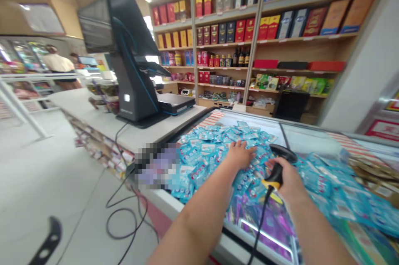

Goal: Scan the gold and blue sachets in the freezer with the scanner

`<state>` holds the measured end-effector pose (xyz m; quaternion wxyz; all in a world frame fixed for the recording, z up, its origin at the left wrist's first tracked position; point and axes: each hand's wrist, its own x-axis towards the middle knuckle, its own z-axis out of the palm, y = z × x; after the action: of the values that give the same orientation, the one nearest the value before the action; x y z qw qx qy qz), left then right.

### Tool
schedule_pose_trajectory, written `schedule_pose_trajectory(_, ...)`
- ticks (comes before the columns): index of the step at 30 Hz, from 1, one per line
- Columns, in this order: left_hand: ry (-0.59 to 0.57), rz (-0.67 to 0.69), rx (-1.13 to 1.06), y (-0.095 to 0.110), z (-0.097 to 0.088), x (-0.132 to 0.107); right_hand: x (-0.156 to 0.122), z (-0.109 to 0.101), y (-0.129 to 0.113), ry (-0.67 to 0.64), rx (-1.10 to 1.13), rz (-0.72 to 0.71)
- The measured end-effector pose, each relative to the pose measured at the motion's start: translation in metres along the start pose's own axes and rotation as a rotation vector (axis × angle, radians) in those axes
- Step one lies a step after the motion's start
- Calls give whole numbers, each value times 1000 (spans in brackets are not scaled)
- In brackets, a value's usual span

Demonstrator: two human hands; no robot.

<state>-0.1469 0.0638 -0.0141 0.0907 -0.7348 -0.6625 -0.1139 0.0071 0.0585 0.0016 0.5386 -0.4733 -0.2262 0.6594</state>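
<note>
On the glass counter lies a wide heap of small blue packets (199, 148). My left hand (240, 155) rests on this heap with its fingers spread, palm down. A black and yellow barcode scanner (277, 175) is in my right hand (289, 180), whose fingers wrap round its handle. The scanner's black head (283, 153) is over the right part of the heap, and its cable (261, 223) runs down toward me. More blue packets (324, 177) are spread to the right of my right hand.
A black checkout terminal (134, 74) stands on the white counter (84, 107) at left, beside a flat scale (176, 102). Loose cable (124, 211) hangs near the counter's side. Shelves (229, 45) with boxes and bottles line the back. A person (59, 63) stands far left.
</note>
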Motion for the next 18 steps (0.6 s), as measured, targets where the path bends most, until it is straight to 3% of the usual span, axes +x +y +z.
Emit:
schedule_pose_trajectory(5,-18,-58,-1,3,7,4,14,-10,-9,27,-24,-24)
schedule_pose_trajectory(12,197,-45,-101,3,2,4,3,-8,-14,0,-97,-50)
schedule_pose_trajectory(15,241,-144,-240,-2,-2,8,-6,-4,-13,-79,-125,-41)
schedule_pose_trajectory(18,205,-257,-323,-7,-3,9,-15,-1,-9,-142,-178,-67)
